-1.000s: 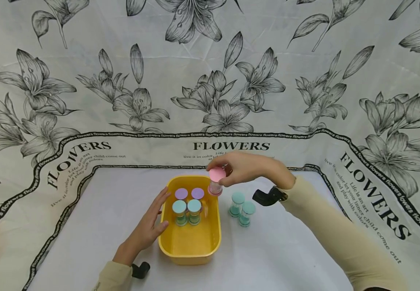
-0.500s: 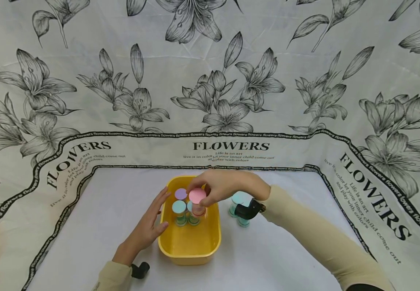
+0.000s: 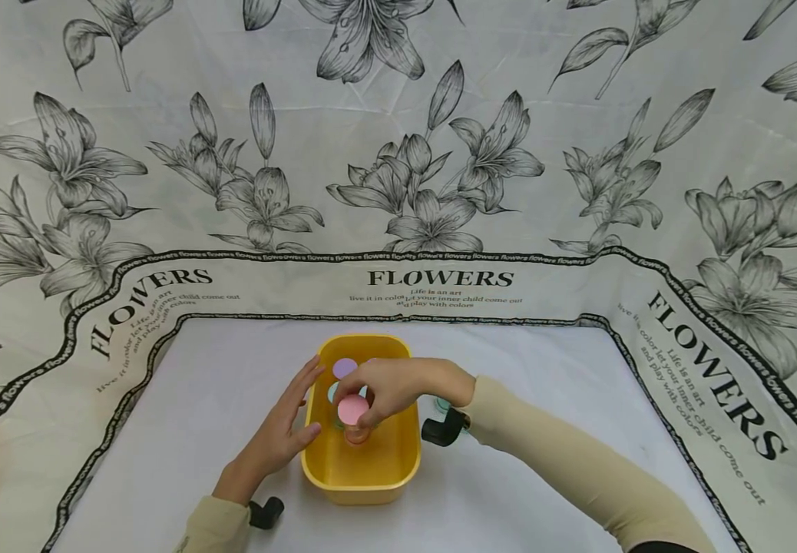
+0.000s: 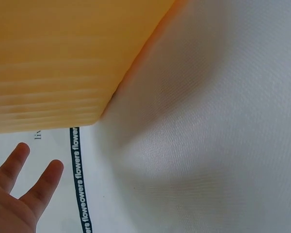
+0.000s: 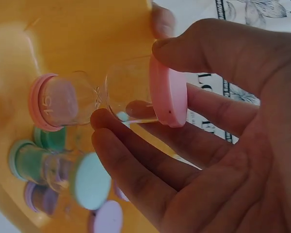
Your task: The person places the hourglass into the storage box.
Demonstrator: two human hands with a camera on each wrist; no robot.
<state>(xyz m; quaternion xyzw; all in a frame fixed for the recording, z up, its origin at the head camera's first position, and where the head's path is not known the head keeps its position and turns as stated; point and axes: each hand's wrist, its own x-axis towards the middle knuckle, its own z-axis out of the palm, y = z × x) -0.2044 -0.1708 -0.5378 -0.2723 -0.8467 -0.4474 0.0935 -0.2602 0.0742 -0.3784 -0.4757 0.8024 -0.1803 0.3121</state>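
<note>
My right hand (image 3: 388,388) pinches a pink sand timer (image 5: 168,92) by its top cap, thumb on one side and fingers on the other. The timer is upright inside the yellow tub (image 3: 360,485), in front of the teal timers; its clear bulbs and the number 15 on its lower end show in the right wrist view. Teal timers (image 5: 89,180) and purple timers (image 5: 106,217) stand behind it, partly covered by my hand in the head view. My left hand (image 3: 277,430) rests with spread, straight fingers at the tub's left rim.
On the white cloth (image 3: 509,491) right of the tub, a teal timer (image 3: 443,404) shows partly behind my right wrist. A black wrist camera (image 3: 445,427) sits beside the tub's right wall. Flower-printed fabric (image 3: 433,192) rises behind.
My right hand has carried the pink timer from above the tub's right rim leftward and toward me, down into the tub in front of the teal timers. My left hand stays put.
</note>
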